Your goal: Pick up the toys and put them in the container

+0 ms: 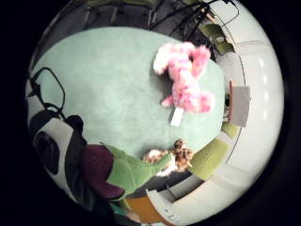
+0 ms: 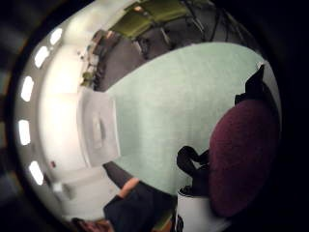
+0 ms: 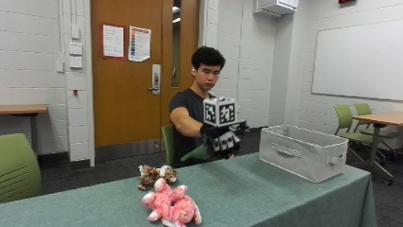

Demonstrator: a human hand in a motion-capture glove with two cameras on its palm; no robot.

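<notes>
Nearest the outside camera, a pink toy [image 3: 171, 204] is lying flat on the green table [image 3: 264, 189], limbs spread, close to the front edge. Just behind it, a spotted toy [image 3: 155, 174] is sitting near the far edge. Both are lying apart from the hand and well apart from the container; judged from that, both are awaiting collection.

Further back, the gloved right hand [image 3: 222, 140] is hanging above the table, between the two grounded toys and the container. It is grasping a green toy [image 3: 197, 153], whose body is trailing below and behind the glove. The little-finger palm view is showing this toy [image 1: 134, 170] with a maroon end [image 1: 96, 169] pressed close to the palm; the thumb-side view is filled on one side by the same maroon surface [image 2: 244, 154]. The exact finger positions are not showing clearly, but the toy is being carried clear of the table.

Farthest along the table, the grey fabric container [image 3: 302, 151] is standing upright, open at the top, a handle on its near face. Its interior is not visible from the outside view; in the thumb-side view the container [image 2: 99, 128] is appearing pale and seemingly holding nothing, though this cannot be confirmed.

Judgement: the carry is partway along, and the hand is not yet over the container's opening.
</notes>
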